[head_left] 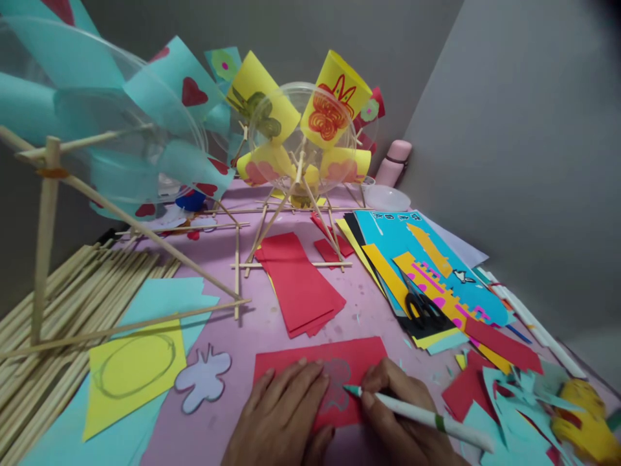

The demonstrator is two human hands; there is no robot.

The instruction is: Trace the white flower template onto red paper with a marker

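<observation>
My left hand (284, 414) lies flat with fingers together on a red paper sheet (291, 366) at the near edge of the pink table (361, 310). My right hand (400, 414) grips a white pencil (427, 419) whose green tip touches a butterfly-shaped template (336, 388) on the red sheet. A white butterfly cut-out (202, 382) lies just left of the sheet.
A stack of red paper strips (298, 285) lies ahead. Black scissors (423, 304) rest on coloured paper sheets at right. Wooden sticks (72, 304) pile at left. Two stick-and-paper wheel models (310, 129) stand behind. Paper scraps (514, 395) lie at the near right.
</observation>
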